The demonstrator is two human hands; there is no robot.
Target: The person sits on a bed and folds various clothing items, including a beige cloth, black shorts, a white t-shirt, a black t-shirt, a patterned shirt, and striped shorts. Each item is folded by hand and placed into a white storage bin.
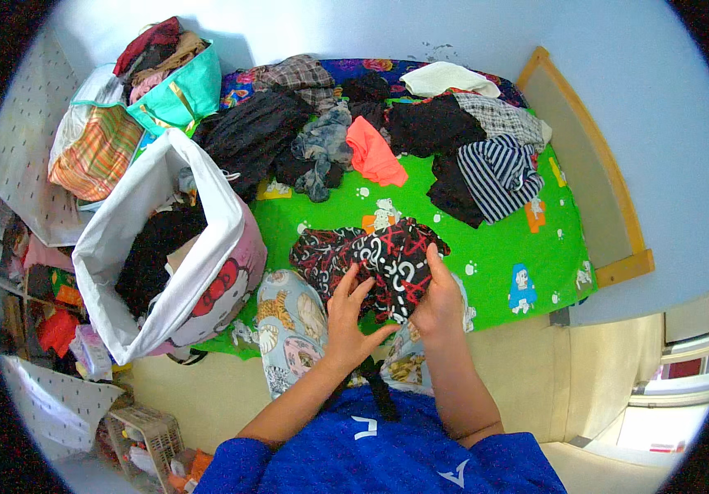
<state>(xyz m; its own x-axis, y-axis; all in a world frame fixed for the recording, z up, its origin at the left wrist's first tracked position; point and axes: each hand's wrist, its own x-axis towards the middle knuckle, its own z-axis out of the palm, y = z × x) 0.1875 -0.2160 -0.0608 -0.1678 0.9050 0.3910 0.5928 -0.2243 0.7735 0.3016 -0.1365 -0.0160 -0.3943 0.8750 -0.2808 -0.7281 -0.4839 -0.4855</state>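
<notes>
A black garment with a red and white print (pixel 391 259) lies folded over my lap. My right hand (pixel 441 302) grips its right side, with the thumb on top and the fingers underneath. The fingers of my left hand (pixel 351 324) are spread, and their tips touch the front of the cloth. Under the garment are my knees in light-blue trousers with an animal print (pixel 289 333). Before me is a bed with a green patterned sheet (pixel 496 265). To my left stands a large white-lined bag (pixel 92 272) with dark clothes inside.
Across the bed lie a coral cloth (pixel 374 153), a striped garment (pixel 502 176), black clothes (pixel 255 133) and a white cloth (pixel 450 79). A stuffed turquoise bag (pixel 197 86) stands at the back left. A wooden-edged headboard (pixel 607 167) closes the right end. A plastic crate (pixel 147 426) sits at lower left.
</notes>
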